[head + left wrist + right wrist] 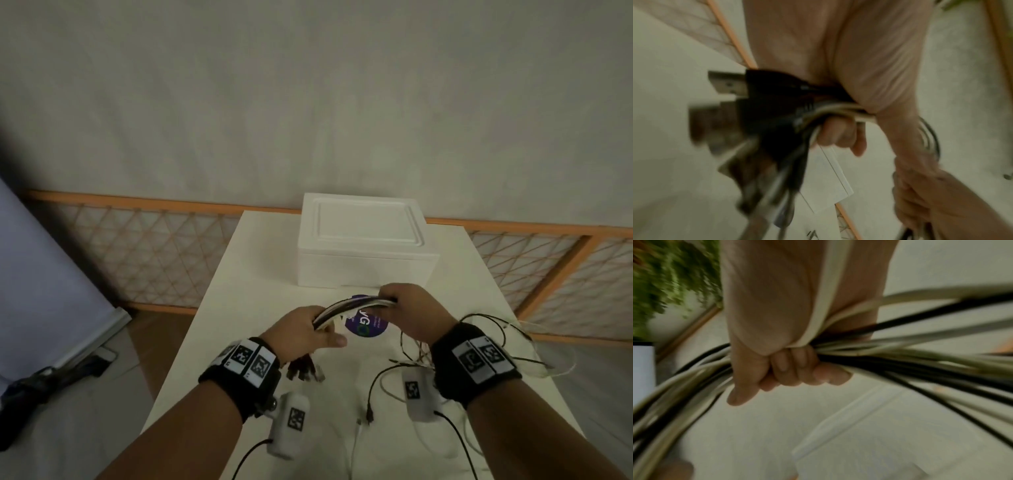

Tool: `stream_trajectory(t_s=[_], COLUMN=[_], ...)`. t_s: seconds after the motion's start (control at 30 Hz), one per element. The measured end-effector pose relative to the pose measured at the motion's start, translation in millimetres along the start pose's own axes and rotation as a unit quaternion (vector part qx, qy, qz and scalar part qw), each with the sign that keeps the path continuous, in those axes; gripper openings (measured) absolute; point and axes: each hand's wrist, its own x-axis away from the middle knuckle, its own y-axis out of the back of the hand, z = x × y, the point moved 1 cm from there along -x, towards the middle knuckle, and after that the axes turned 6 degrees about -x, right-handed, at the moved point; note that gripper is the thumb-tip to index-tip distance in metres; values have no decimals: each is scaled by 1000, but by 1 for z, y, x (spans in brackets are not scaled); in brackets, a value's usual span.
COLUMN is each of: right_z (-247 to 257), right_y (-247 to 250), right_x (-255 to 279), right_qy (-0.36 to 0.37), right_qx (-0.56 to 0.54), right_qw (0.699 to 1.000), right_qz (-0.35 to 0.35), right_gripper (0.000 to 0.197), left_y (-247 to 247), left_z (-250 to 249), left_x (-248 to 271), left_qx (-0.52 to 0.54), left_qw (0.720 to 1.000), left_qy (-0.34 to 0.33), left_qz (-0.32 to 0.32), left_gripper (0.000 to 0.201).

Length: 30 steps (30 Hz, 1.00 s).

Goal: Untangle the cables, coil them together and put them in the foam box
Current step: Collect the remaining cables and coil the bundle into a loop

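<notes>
A bundle of black and white cables [352,305] arches between my two hands above the white table [239,308]. My left hand [305,330] grips one end of the bundle, and the plugs [303,369] hang below that wrist; the left wrist view shows them blurred as USB plugs [729,87]. My right hand [409,310] grips the bundle's other side, fingers [797,366] curled tight round the cables [920,353]. Loose cable ends [493,339] trail over the table to the right. The white foam box [363,240] stands behind the hands with its lid on.
A round purple sticker [364,323] lies on the table under the bundle. Thin black and white leads [373,394] lie near the front of the table. A lattice fence with an orange rail [154,246] runs behind the table. A dark object [44,377] lies on the floor at left.
</notes>
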Motion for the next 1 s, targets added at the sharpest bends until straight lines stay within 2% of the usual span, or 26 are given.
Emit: stream_trajectory(t_s=[0.03,0.13,0.23,0.33,0.4,0.47,0.5,0.57,0.63,0.7,0.77,0.83,0.9,1.0], right_z=[9,36,50,52,53,59,62,67,67,63,58,57,56,55], right_y=[5,20,30,35,33,28,25,24,24,21,14,10,7,3], right_x=[0,1,3,2,0,-2,-2,-4,-6,-9,-10,-10,-10,-12], right_qy=[26,90,117,114,120,142,154,171,191,210,217,193,156,111], right_qx=[26,126,181,183,191,213,223,235,240,230,187,117,41,-73], right_qw=[999,988,976,976,974,966,962,957,952,949,953,967,980,986], right_qz=[2,22,28,32,35,38,37,22,-8,-49,-98,-119,-118,-104], right_gripper=[30,30,26,21,20,19,17,12,11,19,27,26,20,19], left_y=[2,6,15,28,33,28,23,12,3,-4,-10,-14,-16,-18], left_z=[4,15,18,11,-1,-16,-22,-29,-32,-34,-34,-35,-37,-43], left_x=[3,7,4,0,-1,-5,-6,-6,-4,-2,-1,0,1,3], left_qx=[38,169,250,220,230,243,218,154,162,205,242,276,301,330], left_qw=[999,977,961,970,968,964,969,980,981,974,963,949,938,925], left_qy=[3,-23,-69,-104,-99,-85,-86,-82,-60,-35,-23,-10,-3,-20], left_qz=[38,127,95,25,21,62,83,93,90,93,117,149,172,189], left_gripper=[30,63,90,102,94,87,78,43,18,15,22,26,20,22])
